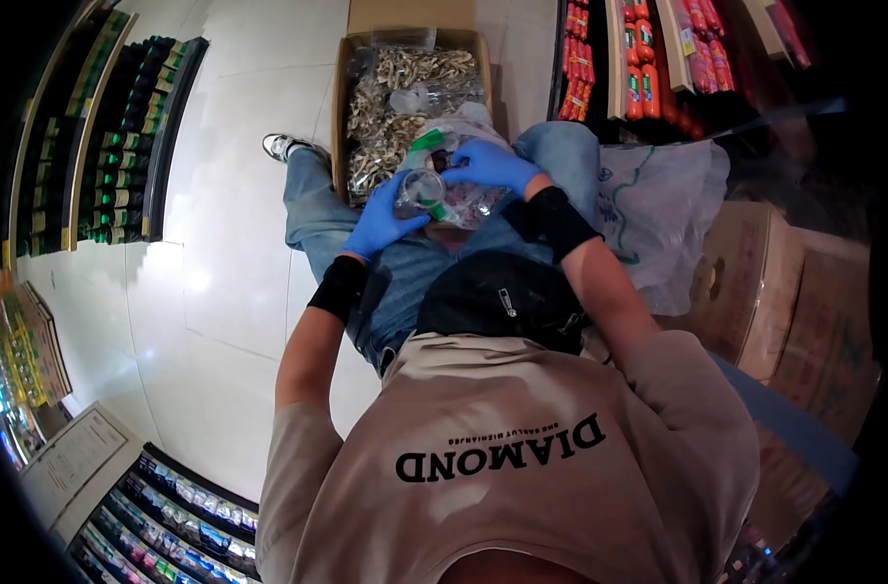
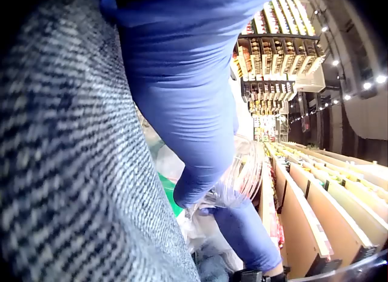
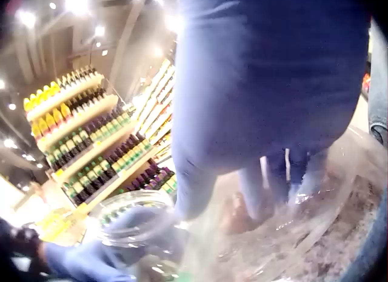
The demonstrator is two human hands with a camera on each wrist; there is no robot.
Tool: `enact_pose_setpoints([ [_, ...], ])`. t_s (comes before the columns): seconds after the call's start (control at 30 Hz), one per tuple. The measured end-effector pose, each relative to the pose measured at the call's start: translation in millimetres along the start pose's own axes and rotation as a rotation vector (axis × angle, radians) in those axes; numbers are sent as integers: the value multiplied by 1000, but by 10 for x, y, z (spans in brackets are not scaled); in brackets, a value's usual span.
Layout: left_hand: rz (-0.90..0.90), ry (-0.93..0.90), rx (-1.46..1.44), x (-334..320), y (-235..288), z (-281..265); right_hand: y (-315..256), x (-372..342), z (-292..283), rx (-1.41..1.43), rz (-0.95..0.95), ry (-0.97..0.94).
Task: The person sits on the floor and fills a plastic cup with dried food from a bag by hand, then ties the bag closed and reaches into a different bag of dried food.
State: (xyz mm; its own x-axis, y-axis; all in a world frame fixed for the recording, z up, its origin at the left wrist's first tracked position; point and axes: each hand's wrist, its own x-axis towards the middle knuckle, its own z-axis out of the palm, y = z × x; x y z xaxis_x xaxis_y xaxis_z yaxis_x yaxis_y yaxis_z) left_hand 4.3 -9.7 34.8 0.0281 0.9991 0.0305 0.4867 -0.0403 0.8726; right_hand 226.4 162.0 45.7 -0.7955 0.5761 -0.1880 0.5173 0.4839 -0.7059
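Observation:
My blue-gloved left hand (image 1: 380, 219) holds a clear plastic jar (image 1: 424, 187), its round mouth facing up. The jar's ringed rim (image 3: 136, 200) shows beside the right hand in the right wrist view. My right hand (image 1: 490, 165), also gloved in blue, reaches down into a clear plastic bag (image 1: 478, 202) beside the jar. Between its thumb and fingers is a small brown piece (image 3: 236, 214), blurred in the right wrist view. More reddish-brown bits (image 3: 327, 233) lie behind the bag's film. The bag sits between my knees, against the carton's near end.
An open carton (image 1: 341, 117) holds bags of dried, strip-like pieces (image 1: 424, 66) and another clear plastic jar (image 1: 410, 100). A white plastic bag (image 1: 658, 209) lies by my right leg, near closed cardboard boxes (image 1: 745, 263). Bottle shelves (image 1: 132, 146) stand left; red-packed sausages (image 1: 641, 78) are front right.

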Motion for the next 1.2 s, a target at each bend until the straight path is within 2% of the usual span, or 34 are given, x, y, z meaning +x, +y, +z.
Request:
enact_pose_setpoints([
  [0.1,13,14,-26,16,-34,9,-60,-219,-50,79,-13,-108],
  [0.17,22,19,-104,51,-42,25,-18,-224,-12,-488,-160,-245],
  [0.23,0,38,-93,40,-31,10,-22,-173,-27,-494,-103,-240],
  [0.27,2,43,-92,52,-29,5,-4,-114,-90,-481,-163,-107],
  [0.33,18,203,-144,31,-27,19,-44,-38,-247,-463,-307,112],
  [0.37,13,198,-148,2,-35,23,-70,-80,-255,-460,-300,108],
  [0.43,34,250,-188,28,72,-43,-257,-163,-330,-434,-337,390],
  [0.57,-9,270,-219,8,128,-77,-92,-179,-263,-332,-338,296],
  [0.63,6,285,-214,31,42,-71,-147,-186,-307,-326,-301,314],
  [0.7,9,300,-217,13,-15,-27,-229,-237,-234,-128,-319,468],
  [0.73,-2,294,-217,25,-27,-28,-248,-208,-288,-260,-317,322],
  [0.87,-16,278,-218,53,-47,-33,-322,-148,-422,-284,-265,357],
  [0.93,-25,277,-218,22,-61,-20,-339,-131,-373,-403,-292,308],
  [0.97,-36,290,-215,13,-72,-17,-337,-146,-364,-399,-291,309],
  [1.03,-47,310,-209,24,-112,-17,-383,-156,-389,-289,-315,433],
  [1.13,-29,325,-157,26,-144,-17,-369,-157,-307,-345,-300,363],
  [1.2,-34,314,-204,43,-132,-19,-371,-168,-337,-321,-296,424],
])
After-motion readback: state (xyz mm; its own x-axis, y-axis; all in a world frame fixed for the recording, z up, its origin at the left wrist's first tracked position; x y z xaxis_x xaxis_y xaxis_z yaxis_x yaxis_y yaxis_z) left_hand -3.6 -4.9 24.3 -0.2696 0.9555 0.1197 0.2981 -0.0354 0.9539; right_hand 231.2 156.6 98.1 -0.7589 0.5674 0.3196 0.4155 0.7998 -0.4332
